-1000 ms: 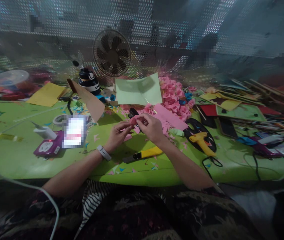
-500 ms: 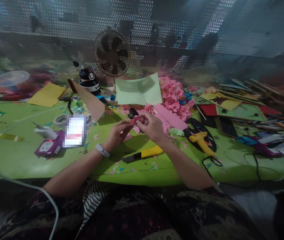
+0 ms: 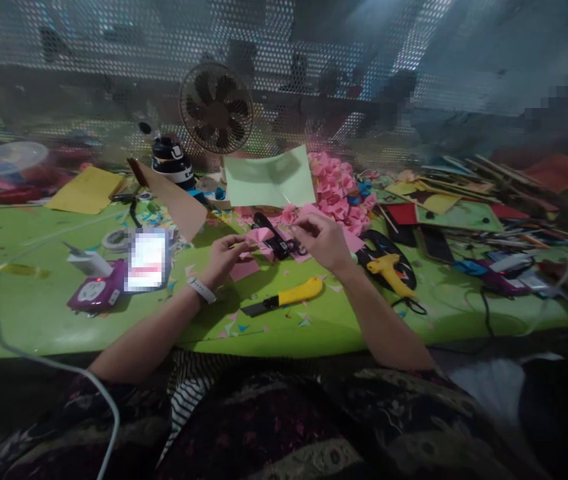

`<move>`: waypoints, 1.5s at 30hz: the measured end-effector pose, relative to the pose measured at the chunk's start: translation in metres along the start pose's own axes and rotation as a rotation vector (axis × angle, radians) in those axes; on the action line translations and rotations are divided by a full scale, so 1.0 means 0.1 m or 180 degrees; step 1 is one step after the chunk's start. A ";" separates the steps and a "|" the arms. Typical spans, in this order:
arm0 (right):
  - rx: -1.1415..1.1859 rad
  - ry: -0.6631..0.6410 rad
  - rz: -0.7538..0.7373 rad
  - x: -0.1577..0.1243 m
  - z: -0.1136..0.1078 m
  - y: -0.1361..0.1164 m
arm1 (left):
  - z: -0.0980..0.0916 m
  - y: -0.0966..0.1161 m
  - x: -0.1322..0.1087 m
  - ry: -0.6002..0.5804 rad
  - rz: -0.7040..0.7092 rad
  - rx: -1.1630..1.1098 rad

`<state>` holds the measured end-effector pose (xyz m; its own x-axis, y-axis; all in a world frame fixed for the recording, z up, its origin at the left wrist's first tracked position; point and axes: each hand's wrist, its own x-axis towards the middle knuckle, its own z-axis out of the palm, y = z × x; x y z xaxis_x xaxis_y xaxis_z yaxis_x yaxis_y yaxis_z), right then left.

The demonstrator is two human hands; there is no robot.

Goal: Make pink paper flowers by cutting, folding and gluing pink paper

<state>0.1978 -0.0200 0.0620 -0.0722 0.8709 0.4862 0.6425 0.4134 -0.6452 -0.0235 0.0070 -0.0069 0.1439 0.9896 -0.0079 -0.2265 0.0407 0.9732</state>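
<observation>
Beyond the yellow plastic utility knife, the left hand pinches a folded pink paper piece aloft, likely keeping its folds free, while the right hand stays apart from it – whether it grips anything I cannot tell.

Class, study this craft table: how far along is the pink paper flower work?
Done: a heap of pink paper flowers lies further back. In hand: the left hand pinches a folded pink piece; the right hand hovers by the black scissors. Left: a flat pink piece lies unfolded nearby.
</observation>
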 end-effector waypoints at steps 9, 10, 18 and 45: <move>-0.1965 0.0192 0.1055 -0.90 -0.88 0.66 | -0.01 -0.02 0.05 0.0145 0.0081 -0.0165; -0.2234 0.0156 0.1160 -0.98 -0.99 0.74 | -0.01 -0.03 0.06 0.0152 0.0101 -0.0163; -0.3254 -0.0602 0.1933 -1.12 -1.23 1.05 | -0.03 -0.11 0.08 0.0207 0.0251 0.0086; -0.2318 0.1031 0.1938 -1.11 -1.19 1.51 | -0.04 -0.14 0.07 0.0002 0.0530 0.0301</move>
<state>0.3935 -0.0862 -0.0195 0.5660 0.7208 0.4002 0.8191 -0.4365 -0.3723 -0.0230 0.0141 -0.0212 0.1115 0.9816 0.1549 -0.1556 -0.1367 0.9783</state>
